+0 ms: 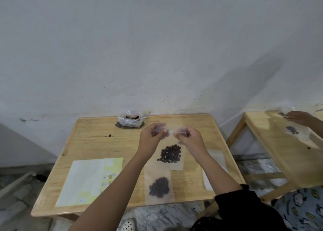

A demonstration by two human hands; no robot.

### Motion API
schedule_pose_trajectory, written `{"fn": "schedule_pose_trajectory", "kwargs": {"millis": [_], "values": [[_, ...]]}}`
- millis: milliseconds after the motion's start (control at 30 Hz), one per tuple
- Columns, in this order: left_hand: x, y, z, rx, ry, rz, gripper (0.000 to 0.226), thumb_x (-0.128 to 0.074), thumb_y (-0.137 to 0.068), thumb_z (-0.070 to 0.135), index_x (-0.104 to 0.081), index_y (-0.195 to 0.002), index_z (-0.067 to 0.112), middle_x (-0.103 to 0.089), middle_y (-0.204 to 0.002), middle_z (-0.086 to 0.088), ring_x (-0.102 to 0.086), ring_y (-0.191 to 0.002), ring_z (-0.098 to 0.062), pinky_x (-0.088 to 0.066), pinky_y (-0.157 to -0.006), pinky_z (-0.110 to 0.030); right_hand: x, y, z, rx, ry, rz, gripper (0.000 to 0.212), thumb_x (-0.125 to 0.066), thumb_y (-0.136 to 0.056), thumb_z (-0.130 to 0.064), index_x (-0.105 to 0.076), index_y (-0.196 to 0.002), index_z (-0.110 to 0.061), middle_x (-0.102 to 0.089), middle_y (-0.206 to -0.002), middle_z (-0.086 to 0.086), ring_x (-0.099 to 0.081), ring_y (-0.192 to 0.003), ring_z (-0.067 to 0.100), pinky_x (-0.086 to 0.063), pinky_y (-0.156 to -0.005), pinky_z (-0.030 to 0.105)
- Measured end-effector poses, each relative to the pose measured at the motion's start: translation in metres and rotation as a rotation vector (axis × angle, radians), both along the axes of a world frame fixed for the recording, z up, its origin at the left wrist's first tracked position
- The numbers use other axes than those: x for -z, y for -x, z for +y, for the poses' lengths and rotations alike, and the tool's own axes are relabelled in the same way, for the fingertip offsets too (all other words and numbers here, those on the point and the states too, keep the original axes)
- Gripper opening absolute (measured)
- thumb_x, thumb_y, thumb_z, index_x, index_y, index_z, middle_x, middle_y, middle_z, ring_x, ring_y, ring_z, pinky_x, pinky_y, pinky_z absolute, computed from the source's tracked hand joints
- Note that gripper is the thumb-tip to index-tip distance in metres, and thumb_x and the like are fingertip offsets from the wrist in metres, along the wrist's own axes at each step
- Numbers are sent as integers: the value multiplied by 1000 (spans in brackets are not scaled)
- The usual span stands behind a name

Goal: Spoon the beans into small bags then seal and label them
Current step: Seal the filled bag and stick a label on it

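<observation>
My left hand [152,136] and my right hand [188,138] pinch the top edge of a small clear bag [172,154], which hangs between them above the wooden table [90,138]. Dark beans fill its lower part. A second small bag of beans [159,187] lies flat near the table's front edge. At the back, against the wall, stands the open plastic bag of bean stock [130,120]. A single loose bean [110,135] lies left of it. A yellow-green label sheet [90,176] rests at the front left.
Flat empty bags [215,162] lie on the table's right side under my right forearm. A second wooden table [286,143] stands to the right, where another person's hand [298,117] handles a bag of beans. Grey wall behind, marble floor below.
</observation>
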State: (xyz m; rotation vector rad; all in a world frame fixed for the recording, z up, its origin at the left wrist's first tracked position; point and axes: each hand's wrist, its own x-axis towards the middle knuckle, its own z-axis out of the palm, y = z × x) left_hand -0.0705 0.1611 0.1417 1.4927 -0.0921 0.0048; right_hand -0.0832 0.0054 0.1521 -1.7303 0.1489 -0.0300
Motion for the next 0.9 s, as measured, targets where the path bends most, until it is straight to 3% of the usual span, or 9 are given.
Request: {"fn": "schedule_pose_trajectory", "kwargs": {"millis": [300, 433, 733, 900], "values": [[2, 2, -1, 5, -15, -3, 18, -64, -86, 3, -63, -102, 11, -71, -83, -8, -69, -74, -9, -52, -69, -17, 1, 2, 4, 78, -36, 9, 11, -75, -76, -8, -66, -76, -14, -65, -77, 1, -62, -73, 14, -55, -60, 23], [2, 3, -1, 13, -53, -25, 18, -64, -86, 5, -64, -102, 13, -72, -83, -7, -69, -77, -13, -54, -71, -20, -2, 4, 7, 123, -54, 57, 17, -81, -70, -13, -66, -79, -11, -62, -73, -1, -59, -66, 12, -56, -67, 32], [-2, 4, -5, 10, -34, -36, 18, -63, -87, 2, -66, -94, 18, -71, -80, -5, -70, -74, -12, -53, -68, -19, 2, 1, 8, 178, -29, 44, 21, -82, -69, -18, -64, -77, -12, -64, -73, 2, -60, -62, 16, -52, -65, 31], [0, 1, -3, 81, -32, -28, 21, -57, -90, 0, -64, -103, 15, -71, -86, -5, -70, -78, -8, -55, -71, -20, 4, -1, 0, 142, -50, 49, 14, -79, -73, -16, -65, -78, -16, -66, -75, -1, -62, -70, 16, -55, -70, 32]]}}
